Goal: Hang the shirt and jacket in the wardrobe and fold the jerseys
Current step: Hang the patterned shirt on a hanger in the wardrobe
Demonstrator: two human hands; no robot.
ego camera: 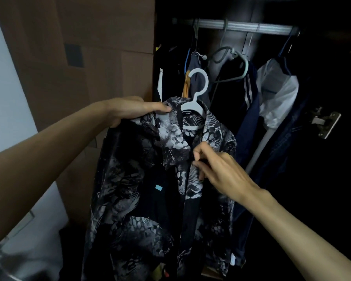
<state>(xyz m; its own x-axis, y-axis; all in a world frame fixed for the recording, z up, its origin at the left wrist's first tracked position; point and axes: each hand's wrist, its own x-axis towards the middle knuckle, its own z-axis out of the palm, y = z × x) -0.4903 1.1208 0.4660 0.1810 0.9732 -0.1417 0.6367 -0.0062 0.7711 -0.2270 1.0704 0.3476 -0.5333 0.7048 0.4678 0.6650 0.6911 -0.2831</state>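
Left hand (pixel 130 109): arm stretched forward, thumb on top, gripping the shoulder of the black-and-grey patterned shirt (pixel 134 195).
Right hand (pixel 217 169): forearm angled in from lower right, fingertips curled, pinching the shirt's front edge below the collar.

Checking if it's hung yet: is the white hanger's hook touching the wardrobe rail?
Apart. The head view shows the hanger's hook well below the rail, hanging clear of it.

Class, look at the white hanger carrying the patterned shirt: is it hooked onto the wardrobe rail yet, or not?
Not yet. The white hanger has its hook free, below the rail; the left hand holds the shirt up.
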